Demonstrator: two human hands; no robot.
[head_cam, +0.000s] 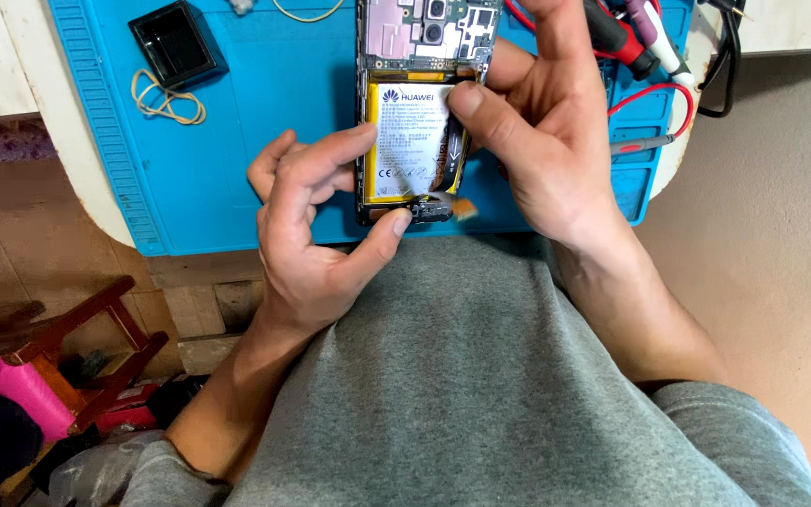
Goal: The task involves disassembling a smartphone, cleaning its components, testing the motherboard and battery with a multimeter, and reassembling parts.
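Back cover off my phone [415,113] at mat's [237,178] near edge; battery [410,141] still seated. My left hand [316,235] pinches the phone's lower end; right hand [537,141] thumb presses the battery.

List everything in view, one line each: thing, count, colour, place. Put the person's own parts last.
Opened smartphone with its back cover off: one, black frame with bare circuit board, on the mat between both hands.
Flat rectangular battery: one, yellow and white, seated in the phone.
Silicone work mat: one, blue, on the pale table.
Small square plastic tray: one, black, mat's top left.
Rubber band: one, beige, below the tray.
Multimeter probe leads: red and black, count unclear, mat's right edge.
Wooden stool: one, dark red, lower left on the floor.
Grey shirt: one, bottom centre.
Left hand: fingers on the phone's lower left edge.
Right hand: thumb on the battery.
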